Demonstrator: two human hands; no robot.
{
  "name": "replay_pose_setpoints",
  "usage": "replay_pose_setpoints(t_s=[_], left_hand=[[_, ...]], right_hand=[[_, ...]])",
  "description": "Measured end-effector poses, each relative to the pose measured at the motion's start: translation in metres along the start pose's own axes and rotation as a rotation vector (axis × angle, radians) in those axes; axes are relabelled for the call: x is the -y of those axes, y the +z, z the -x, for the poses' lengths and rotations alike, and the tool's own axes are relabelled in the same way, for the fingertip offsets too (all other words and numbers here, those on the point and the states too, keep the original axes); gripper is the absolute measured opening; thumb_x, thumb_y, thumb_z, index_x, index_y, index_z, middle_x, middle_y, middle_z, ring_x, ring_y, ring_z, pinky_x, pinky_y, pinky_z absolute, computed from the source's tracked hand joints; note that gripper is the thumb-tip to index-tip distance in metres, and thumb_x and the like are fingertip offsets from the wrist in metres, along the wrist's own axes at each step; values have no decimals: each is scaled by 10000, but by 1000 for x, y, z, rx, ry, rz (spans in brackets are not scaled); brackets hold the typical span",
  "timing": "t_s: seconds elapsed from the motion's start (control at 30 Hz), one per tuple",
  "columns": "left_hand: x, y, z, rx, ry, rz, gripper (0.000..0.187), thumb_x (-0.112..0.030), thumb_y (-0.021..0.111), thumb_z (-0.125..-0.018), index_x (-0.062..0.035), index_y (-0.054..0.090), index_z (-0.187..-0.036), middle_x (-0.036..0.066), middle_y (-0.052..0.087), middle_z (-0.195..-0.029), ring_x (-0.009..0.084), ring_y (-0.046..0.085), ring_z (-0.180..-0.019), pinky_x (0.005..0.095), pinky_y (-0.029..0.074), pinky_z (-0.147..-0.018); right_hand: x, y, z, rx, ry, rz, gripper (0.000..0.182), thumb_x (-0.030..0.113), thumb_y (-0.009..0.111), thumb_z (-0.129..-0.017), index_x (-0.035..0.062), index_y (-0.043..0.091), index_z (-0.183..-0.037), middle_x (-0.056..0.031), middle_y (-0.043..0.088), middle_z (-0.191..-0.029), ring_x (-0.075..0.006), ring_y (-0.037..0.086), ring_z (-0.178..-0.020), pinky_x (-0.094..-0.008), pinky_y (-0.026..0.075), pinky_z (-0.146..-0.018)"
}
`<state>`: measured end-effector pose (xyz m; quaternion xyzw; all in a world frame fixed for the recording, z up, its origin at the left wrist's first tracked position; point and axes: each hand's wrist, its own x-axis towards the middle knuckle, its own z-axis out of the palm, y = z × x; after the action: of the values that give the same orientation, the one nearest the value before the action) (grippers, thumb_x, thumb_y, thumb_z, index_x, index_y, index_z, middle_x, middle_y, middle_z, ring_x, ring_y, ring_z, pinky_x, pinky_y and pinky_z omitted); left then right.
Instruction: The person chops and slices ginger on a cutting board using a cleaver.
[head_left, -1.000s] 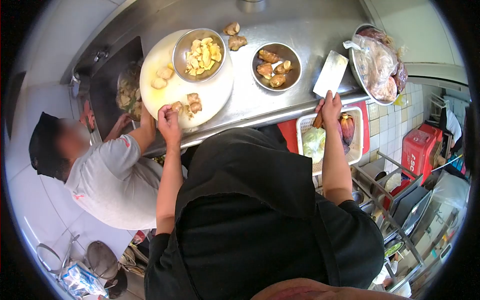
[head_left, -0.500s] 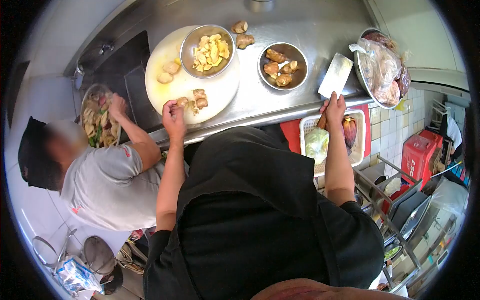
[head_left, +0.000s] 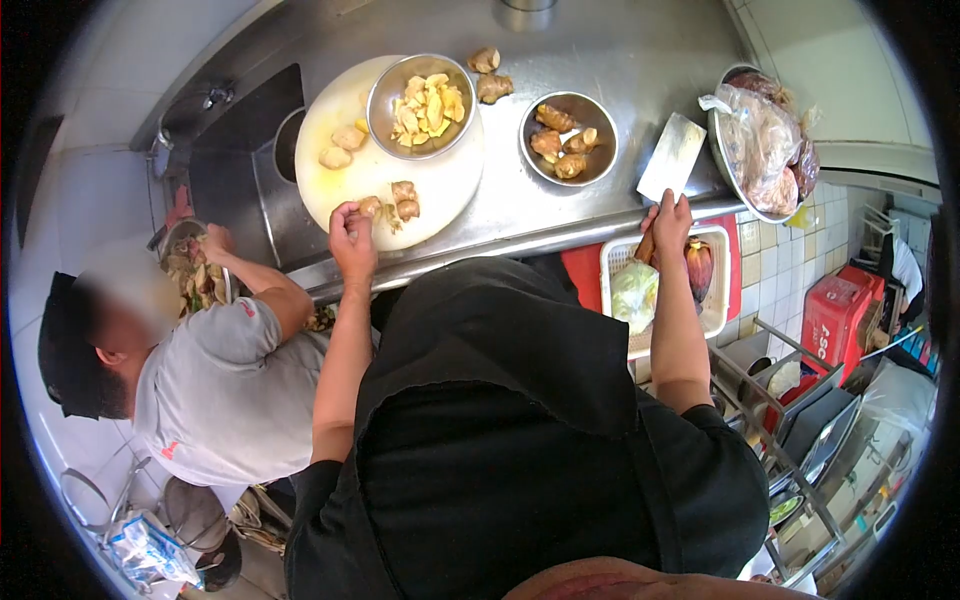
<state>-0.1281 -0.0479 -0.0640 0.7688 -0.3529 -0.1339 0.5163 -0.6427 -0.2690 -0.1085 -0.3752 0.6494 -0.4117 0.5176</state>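
Observation:
My right hand (head_left: 671, 222) grips the handle of a cleaver (head_left: 672, 158), whose broad blade rests flat near the counter's right front edge. On the round white cutting board (head_left: 440, 190), the curled fingers of my left hand (head_left: 352, 240) pinch a small ginger piece (head_left: 370, 206). Unpeeled ginger chunks (head_left: 405, 199) lie just right of it, with thin scraps below. Peeled ginger (head_left: 342, 148) sits farther up the board. A steel bowl (head_left: 376, 112) of yellow ginger pieces (head_left: 432, 108) stands on the board's far side. Another steel bowl (head_left: 525, 150) holds several brown ginger roots (head_left: 566, 140).
Two ginger roots (head_left: 490, 78) lie behind the board. At right, a large bowl (head_left: 728, 170) holds bagged food. Below the counter edge hangs or stands a white basket (head_left: 640, 345) with a bagged vegetable. A co-worker (head_left: 235, 385) handles a food-filled pan (head_left: 228, 285) by the sink (head_left: 228, 190).
The co-worker and the pan have shifted down and away from the sink, uncovering its basin. My hands, the cleaver and the ginger stay nearly the same, with a slight shift of the view.

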Motion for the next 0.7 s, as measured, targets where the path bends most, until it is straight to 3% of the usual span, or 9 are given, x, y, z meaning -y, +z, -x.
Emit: replay_pose_setpoints(t_s=[0.7], left_hand=[[5, 0, 1, 7, 13, 38, 241, -44, 710, -940, 1, 652, -1169, 34, 671, -996, 124, 589, -862, 284, 506, -822]], right_hand=[[-3, -1, -2, 14, -3, -53, 247, 281, 485, -1138, 40, 534, -1112, -53, 543, -647, -177, 537, -433, -340, 462, -403]])
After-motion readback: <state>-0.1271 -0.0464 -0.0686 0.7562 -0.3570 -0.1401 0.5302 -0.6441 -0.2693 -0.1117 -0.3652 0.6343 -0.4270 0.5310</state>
